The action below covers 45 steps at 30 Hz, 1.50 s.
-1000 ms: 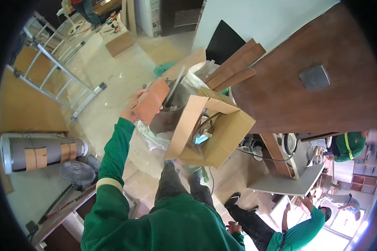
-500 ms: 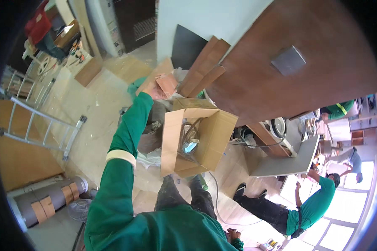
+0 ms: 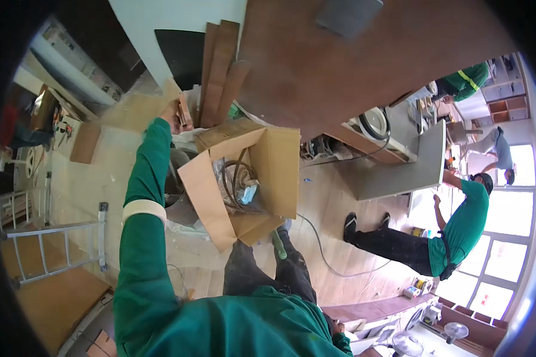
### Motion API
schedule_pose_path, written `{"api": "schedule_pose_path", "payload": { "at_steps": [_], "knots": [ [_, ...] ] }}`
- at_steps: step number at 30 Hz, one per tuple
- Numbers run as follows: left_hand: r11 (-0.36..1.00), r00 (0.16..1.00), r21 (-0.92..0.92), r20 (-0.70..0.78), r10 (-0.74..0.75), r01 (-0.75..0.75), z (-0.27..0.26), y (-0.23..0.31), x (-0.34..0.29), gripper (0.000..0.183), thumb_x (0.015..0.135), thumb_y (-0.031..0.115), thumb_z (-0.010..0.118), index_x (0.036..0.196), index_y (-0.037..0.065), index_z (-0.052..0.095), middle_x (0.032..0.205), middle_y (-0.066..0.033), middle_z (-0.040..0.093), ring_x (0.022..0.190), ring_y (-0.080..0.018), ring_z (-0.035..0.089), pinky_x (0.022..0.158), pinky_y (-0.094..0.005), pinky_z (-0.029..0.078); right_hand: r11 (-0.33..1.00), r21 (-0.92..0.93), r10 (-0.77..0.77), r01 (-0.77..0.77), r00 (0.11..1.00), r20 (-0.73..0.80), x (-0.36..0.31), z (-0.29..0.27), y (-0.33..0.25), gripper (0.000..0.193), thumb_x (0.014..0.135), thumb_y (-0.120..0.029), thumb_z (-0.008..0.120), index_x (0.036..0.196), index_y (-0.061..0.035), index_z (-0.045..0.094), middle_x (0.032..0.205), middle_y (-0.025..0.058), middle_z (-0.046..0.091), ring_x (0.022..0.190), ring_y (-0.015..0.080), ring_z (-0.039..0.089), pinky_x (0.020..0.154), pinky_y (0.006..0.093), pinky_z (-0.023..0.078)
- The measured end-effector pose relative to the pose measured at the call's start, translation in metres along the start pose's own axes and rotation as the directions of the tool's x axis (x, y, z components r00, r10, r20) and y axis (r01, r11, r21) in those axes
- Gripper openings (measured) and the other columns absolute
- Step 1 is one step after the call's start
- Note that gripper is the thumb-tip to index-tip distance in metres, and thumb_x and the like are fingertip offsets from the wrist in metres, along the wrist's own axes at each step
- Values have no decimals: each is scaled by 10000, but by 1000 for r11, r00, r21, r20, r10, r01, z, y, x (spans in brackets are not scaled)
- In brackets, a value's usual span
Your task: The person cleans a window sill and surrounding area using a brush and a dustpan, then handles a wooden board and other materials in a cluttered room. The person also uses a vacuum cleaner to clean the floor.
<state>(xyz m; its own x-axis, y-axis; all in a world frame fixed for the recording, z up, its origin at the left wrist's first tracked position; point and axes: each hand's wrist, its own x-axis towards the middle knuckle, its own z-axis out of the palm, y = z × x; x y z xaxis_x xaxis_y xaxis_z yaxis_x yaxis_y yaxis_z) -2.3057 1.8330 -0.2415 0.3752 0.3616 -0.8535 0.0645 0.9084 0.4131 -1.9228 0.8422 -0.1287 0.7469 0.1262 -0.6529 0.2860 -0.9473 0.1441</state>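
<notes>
While your left hand [image 3: 170, 116] pinches reddish piece [image 3: 184, 109] just left of leaning boards [image 3: 220, 72], right hand [image 3: 338, 328] too small to tell; seemingly handling step, next move calls for steady grip

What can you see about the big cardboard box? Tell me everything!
The cardboard box is plain brown and open at the top, its flaps spread. Inside are a dark looped hose or cable, crinkled clear plastic and something pale blue. It is in front of the person's legs; what it rests on is hidden.
</notes>
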Motion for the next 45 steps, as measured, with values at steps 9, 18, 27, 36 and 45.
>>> {"api": "schedule_pose_path", "payload": {
  "at_steps": [9,18,27,36,45],
  "knots": [
    [996,952,-84,-307,-10,-16,65,0,-28,1040,794,795,438,1338,-88,352,1290,-314,483,1071,-391,588,930,-489,469,756,649,-183,87,980,81,46,-51,-63,378,946,-284,571,1059,68,650,803,157,704,664,224,680,597,356,561],
    [478,268,655,-399,877,-586,120,-140,-201,659,819,278,741,1271,-115,467,1178,-195,613,1041,-227,606,903,-329,480,862,315,-427,396,904,31,150,-121,-279,412,775,-385,724,1069,-98,689,803,148,698,743,262,679,711,379,529],
    [716,444,395,-585,679,-575,147,-318,-144,486,758,125,797,1129,-111,590,1064,-151,662,941,-167,614,863,-287,476,609,300,-752,734,654,-75,236,-87,-513,647,695,-490,731,1198,-99,618,1077,225,658,1036,368,618,905,425,486],
    [581,373,748,-464,804,-322,214,-270,-211,229,822,76,723,981,-84,682,994,-88,707,836,-133,628,792,-268,489,426,128,-878,896,443,-179,163,-103,-517,327,806,-351,624,982,-77,654,854,200,672,775,404,647,704,494,523],
    [566,221,768,-521,824,-300,213,-220,-386,391,816,131,738,1109,-107,638,1093,-130,656,929,-188,619,860,-313,493,113,696,-931,709,320,-174,64,-163,-478,318,820,-348,705,875,-36,669,728,160,643,639,293,642,602,407,510]
  ]
}}
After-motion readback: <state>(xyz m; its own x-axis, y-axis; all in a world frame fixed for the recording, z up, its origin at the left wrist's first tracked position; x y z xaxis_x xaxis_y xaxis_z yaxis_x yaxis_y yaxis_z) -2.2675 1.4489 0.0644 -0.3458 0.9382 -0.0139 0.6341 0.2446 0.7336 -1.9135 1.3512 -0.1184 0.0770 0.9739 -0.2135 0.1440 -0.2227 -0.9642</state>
